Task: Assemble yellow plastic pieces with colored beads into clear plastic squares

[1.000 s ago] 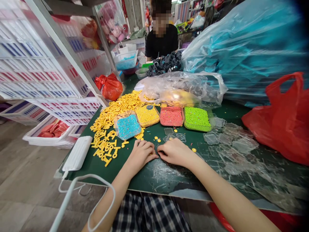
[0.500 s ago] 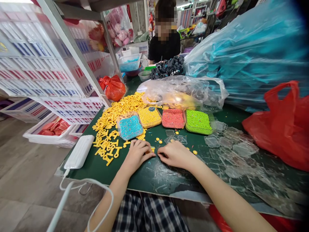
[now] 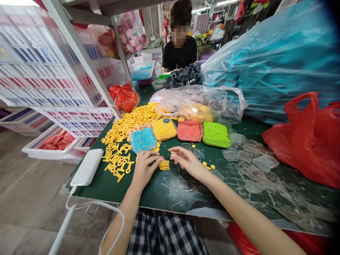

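On the dark green tabletop my left hand pinches the left end of a small yellow plastic piece with a ridged or slotted surface. Its exact kind I cannot make out. Just to the right hovers my right hand, fingers apart and curved over a tiny yellow disc at the fingertips. Several yellow discs lie beside the right wrist. Behind the hands stand clear trays of small beads: blue, yellow, red and green.
Yellow T-shaped plastic parts are heaped at left, near a white power bank with a cable. Clear plastic squares spread across the right. A red bag and large blue-filled bag stand beyond. A person sits opposite.
My right hand has lifted slightly away and opened its fingers toward the yellow discs. More of the yellow piece now shows beside my left hand, which has shifted slightly left.
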Demonstrator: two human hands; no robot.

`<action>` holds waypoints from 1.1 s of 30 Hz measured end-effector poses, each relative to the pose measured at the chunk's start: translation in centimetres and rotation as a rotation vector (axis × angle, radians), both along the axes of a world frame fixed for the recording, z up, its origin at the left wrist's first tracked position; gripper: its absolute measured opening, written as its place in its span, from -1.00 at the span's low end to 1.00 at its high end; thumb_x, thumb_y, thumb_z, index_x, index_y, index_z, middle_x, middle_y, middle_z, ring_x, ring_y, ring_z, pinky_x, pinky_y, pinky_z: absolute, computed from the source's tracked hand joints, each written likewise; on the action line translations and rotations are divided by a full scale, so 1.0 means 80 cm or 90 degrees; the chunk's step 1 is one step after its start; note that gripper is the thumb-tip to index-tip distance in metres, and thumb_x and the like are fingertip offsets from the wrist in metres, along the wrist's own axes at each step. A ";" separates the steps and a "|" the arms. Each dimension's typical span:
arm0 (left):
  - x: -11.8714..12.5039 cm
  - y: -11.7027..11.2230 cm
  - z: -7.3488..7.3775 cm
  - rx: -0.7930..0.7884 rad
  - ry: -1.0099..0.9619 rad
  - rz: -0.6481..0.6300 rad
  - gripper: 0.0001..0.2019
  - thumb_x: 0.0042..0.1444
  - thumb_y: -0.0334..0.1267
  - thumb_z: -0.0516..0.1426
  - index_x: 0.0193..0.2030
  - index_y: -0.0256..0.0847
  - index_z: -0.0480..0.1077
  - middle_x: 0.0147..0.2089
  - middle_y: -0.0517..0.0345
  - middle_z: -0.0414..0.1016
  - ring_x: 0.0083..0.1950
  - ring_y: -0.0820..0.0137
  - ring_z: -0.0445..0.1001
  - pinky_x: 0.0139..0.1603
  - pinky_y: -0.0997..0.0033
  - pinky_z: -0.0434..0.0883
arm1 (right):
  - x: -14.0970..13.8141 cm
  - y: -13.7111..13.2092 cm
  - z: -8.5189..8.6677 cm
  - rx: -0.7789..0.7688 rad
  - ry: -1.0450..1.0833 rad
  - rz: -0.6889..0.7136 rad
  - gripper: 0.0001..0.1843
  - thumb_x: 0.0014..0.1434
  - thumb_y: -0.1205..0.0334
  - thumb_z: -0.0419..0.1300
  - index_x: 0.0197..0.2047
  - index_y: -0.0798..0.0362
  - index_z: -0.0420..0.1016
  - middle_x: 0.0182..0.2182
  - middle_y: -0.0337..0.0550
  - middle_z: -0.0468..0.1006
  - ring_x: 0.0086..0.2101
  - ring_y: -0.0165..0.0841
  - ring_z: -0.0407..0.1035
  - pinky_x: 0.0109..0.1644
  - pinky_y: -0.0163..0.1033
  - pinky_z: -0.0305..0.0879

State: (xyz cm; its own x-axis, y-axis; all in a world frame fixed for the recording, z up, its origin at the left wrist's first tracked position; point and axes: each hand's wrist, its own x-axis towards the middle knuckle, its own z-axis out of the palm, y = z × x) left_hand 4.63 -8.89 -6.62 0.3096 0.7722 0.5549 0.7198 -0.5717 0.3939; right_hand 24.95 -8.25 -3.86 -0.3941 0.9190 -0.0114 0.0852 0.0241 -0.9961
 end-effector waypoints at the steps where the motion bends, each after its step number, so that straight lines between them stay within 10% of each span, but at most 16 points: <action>1: 0.001 0.000 0.000 0.025 -0.014 -0.001 -0.72 0.29 -0.09 0.04 -0.22 -0.10 0.55 -0.20 0.12 0.55 -0.13 0.32 0.41 -0.09 0.24 0.26 | -0.004 0.000 -0.001 -0.138 0.142 -0.003 -0.69 0.24 0.11 0.04 -0.02 0.05 0.41 -0.21 -0.10 0.54 -0.26 -0.35 0.41 -0.25 -0.27 0.28; 4: 0.006 -0.002 0.000 0.070 -0.007 -0.051 -0.73 0.30 -0.12 0.04 -0.21 -0.10 0.55 -0.10 0.09 0.54 -0.06 0.29 0.40 -0.03 0.22 0.30 | -0.016 -0.002 -0.002 -0.487 0.454 0.010 -0.61 0.30 0.12 -0.09 -0.05 0.22 0.39 -0.18 0.05 0.53 -0.20 -0.36 0.44 -0.10 -0.27 0.34; 8: 0.013 -0.002 -0.002 0.048 0.033 -0.100 -0.75 0.30 -0.15 0.03 -0.12 -0.08 0.53 0.04 0.07 0.51 0.03 0.25 0.36 0.04 0.16 0.32 | -0.019 -0.005 0.004 -0.653 0.593 -0.028 -0.57 0.32 0.18 -0.16 -0.02 0.33 0.35 -0.32 0.04 0.53 -0.28 -0.35 0.46 -0.07 -0.28 0.37; 16: 0.014 0.002 -0.005 0.025 0.061 -0.151 -0.69 0.30 -0.13 0.04 0.13 0.00 0.41 0.16 0.06 0.43 0.11 0.22 0.33 0.11 0.11 0.32 | 0.016 -0.022 0.018 -0.676 0.605 -0.124 -0.48 0.34 0.19 -0.22 0.19 0.44 0.12 -0.15 0.23 0.51 -0.13 -0.26 0.48 -0.03 -0.18 0.41; 24: 0.012 -0.003 0.003 0.015 0.037 -0.148 -0.71 0.34 -0.12 -0.02 -0.11 -0.10 0.51 -0.06 0.06 0.53 -0.02 0.27 0.40 -0.02 0.20 0.31 | 0.077 -0.026 0.036 -0.552 0.567 -0.263 -0.47 0.32 0.20 -0.19 0.23 0.38 0.13 -0.05 0.24 0.51 -0.03 -0.24 0.46 0.04 -0.17 0.41; 33: 0.020 -0.004 -0.001 -0.050 0.159 -0.203 -0.84 0.21 -0.14 0.16 -0.18 -0.07 0.56 -0.08 0.15 0.55 -0.05 0.30 0.41 -0.03 0.22 0.23 | 0.067 -0.068 0.005 -0.568 0.551 -0.238 -0.54 0.29 0.22 -0.13 0.15 0.30 0.26 0.00 0.20 0.50 -0.01 -0.29 0.45 0.10 -0.20 0.36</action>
